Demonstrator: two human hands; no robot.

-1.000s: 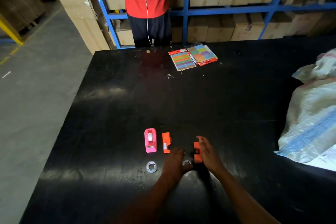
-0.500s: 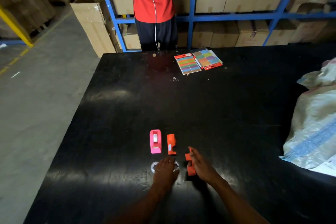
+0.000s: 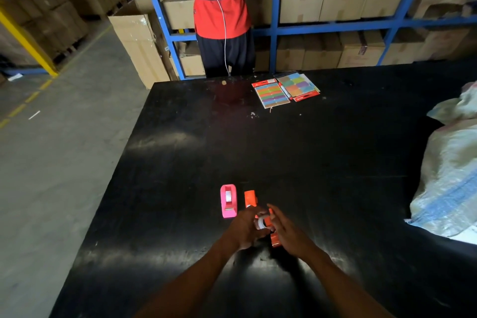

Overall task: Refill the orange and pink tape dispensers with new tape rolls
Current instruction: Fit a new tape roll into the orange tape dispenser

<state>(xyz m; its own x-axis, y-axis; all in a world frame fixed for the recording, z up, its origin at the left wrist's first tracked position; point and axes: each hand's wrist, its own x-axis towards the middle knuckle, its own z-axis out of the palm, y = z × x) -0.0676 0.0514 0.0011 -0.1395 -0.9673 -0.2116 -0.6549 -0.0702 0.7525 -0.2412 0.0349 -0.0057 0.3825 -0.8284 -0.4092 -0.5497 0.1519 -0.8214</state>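
Observation:
A pink tape dispenser with a roll in it stands on the black table. Just right of it lies an orange dispenser piece. My right hand holds a second orange dispenser low over the table. My left hand pinches a clear tape roll against that orange dispenser. The other tape roll seen earlier is hidden behind my hands.
Two packs of coloured sticky notes lie at the table's far edge. A large white sack fills the right side. A person in a red shirt stands at blue shelving with cardboard boxes. Concrete floor lies to the left.
My left hand picked a tape roll up off the table and brought it to the orange dispenser. My right hand shifted that dispenser left, toward my left hand.

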